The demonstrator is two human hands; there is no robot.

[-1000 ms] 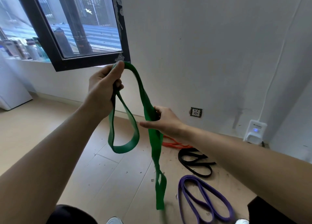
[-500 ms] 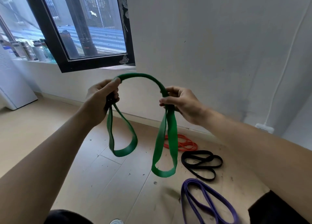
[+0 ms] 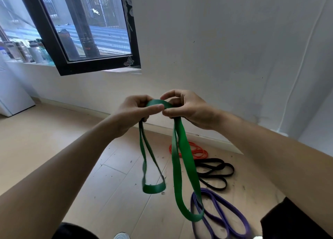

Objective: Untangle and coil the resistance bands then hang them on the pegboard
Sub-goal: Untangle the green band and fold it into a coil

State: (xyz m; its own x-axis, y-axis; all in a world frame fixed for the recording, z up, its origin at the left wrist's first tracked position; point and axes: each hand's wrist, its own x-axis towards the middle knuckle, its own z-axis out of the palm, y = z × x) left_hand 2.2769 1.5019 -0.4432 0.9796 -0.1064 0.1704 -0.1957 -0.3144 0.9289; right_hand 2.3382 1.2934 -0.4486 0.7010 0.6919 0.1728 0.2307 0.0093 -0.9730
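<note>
Currently, left hand [image 3: 133,110] and right hand [image 3: 189,109] pinch the half-coiled green band [image 3: 182,157] in mid-air, while red band [image 3: 196,151], black band [image 3: 214,170] and purple band [image 3: 225,215] lie on the floor [image 3: 54,139], unhung.

Matt rubbery green band [image 3: 182,148], pale wood-plank floor [image 3: 54,148], matt white wall [image 3: 216,49]

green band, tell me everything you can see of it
The green resistance band is a flat, wide strip of matte, rubbery-looking material, folded into hanging loops. Its top arches in a short hump between the two hands: the left hand grips one side with the thumb laid over it, and the right hand pinches the other. A shorter, narrower-looking loop hangs below the left hand, and a longer, broader one below the right. Both dangle above the wooden floor.
</note>
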